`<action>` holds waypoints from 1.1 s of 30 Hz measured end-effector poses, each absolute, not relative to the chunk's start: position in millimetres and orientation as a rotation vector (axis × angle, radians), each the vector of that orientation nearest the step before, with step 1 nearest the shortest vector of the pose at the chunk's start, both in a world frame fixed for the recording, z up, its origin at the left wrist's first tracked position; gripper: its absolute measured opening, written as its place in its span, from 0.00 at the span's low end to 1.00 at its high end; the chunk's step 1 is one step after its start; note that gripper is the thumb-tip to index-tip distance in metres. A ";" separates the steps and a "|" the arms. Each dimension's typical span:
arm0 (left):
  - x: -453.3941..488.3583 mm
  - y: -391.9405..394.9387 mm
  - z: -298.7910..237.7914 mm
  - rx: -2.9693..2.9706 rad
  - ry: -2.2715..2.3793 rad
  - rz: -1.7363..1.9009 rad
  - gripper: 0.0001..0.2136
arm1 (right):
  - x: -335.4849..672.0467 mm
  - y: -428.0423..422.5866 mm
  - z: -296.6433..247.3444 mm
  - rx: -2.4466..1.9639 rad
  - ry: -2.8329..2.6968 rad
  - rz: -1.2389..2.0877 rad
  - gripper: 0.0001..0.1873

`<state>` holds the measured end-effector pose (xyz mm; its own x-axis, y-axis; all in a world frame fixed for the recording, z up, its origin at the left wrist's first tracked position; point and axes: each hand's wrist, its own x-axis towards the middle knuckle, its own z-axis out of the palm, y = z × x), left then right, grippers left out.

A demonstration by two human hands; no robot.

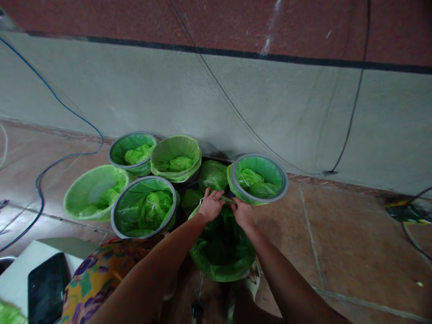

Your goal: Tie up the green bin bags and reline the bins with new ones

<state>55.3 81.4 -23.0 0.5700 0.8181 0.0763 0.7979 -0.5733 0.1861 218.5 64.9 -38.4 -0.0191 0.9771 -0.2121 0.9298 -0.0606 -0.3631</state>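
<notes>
Between my legs stands a bin lined with a green plastic bag (222, 265), its inside dark. At its far rim, my left hand (212, 204) has bent fingers closed on the bag's edge. Close beside it, my right hand (242, 212) pinches the same edge, thumb and fingers together. A narrow strip of the edge stretches between the two hands. Just beyond them sits a rounded green bundle (213, 174). To the right of that, a grey-rimmed bin (259, 177) holds crumpled green plastic.
More green-lined bins stand left: one grey-rimmed (145, 207), one tilted (96, 191), two by the wall (133, 153) (176, 157). A blue cable (40, 180) crosses the floor. A phone (49, 288) lies on a white surface at lower left. Black cords (354, 108) run down the wall.
</notes>
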 end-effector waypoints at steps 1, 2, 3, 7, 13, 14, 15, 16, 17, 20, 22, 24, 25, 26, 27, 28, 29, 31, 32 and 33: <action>54.8 81.1 -24.1 2.674 1.386 0.212 0.11 | 218.0 65.2 -37.3 -2.134 -2.085 0.622 0.17; 54.5 80.6 -24.9 2.677 1.396 0.190 0.11 | 217.5 65.7 -36.1 -2.153 -2.096 0.614 0.17; 54.2 79.5 -25.2 2.671 1.414 0.166 0.11 | 217.1 66.3 -34.8 -2.170 -2.106 0.611 0.16; 51.1 68.1 -19.5 2.539 1.550 0.168 0.09 | 219.3 67.3 -31.3 -2.185 -2.137 0.638 0.16; 38.4 43.6 0.6 2.015 2.021 0.606 0.13 | 233.5 35.6 -36.0 -2.419 -1.749 0.586 0.20; 35.7 41.8 2.8 1.917 2.088 0.655 0.13 | 236.1 25.1 -37.7 -2.477 -1.650 0.560 0.21; 33.3 41.2 4.4 1.849 2.123 0.689 0.13 | 238.4 13.8 -39.3 -2.521 -1.566 0.536 0.21; 31.2 41.8 5.5 1.814 2.127 0.710 0.13 | 240.6 2.6 -40.5 -2.546 -1.507 0.522 0.22; 29.8 43.5 6.5 1.810 2.104 0.718 0.13 | 242.4 -7.8 -41.0 -2.555 -1.473 0.516 0.22; 32.2 53.5 9.1 1.914 1.956 0.682 0.12 | 244.8 -25.7 -36.1 -2.522 -1.463 0.456 0.24; 40.1 62.2 11.0 2.042 1.827 0.612 0.12 | 243.3 -21.6 -27.8 -2.432 -1.479 0.361 0.24; 50.9 70.8 11.8 2.192 1.681 0.508 0.13 | 239.7 -6.3 -18.7 -2.277 -1.561 0.329 0.22; 56.3 74.8 11.5 2.261 1.611 0.445 0.13 | 237.6 3.6 -15.3 -2.190 -1.632 0.356 0.20; 60.9 78.6 10.5 2.319 1.548 0.371 0.13 | 235.5 13.5 -13.1 -2.115 -1.713 0.402 0.20; 64.3 82.1 8.8 2.363 1.497 0.288 0.14 | 233.7 22.6 -12.4 -2.064 -1.789 0.455 0.19; 66.5 85.4 6.4 2.385 1.464 0.195 0.14 | 232.5 30.1 -13.3 -2.038 -1.848 0.510 0.19; 67.2 88.2 3.6 2.384 1.453 0.103 0.14 | 232.0 35.7 -15.6 -2.031 -1.892 0.567 0.19; 65.4 92.5 -3.0 2.344 1.478 -0.043 0.13 | 232.7 41.1 -22.7 -2.071 -1.920 0.664 0.20; 63.5 93.8 -6.4 2.318 1.503 -0.085 0.13 | 233.5 41.5 -26.5 -2.102 -1.916 0.697 0.20; 61.4 94.4 -9.5 2.299 1.526 -0.107 0.13 | 234.3 41.0 -30.0 -2.127 -1.908 0.720 0.20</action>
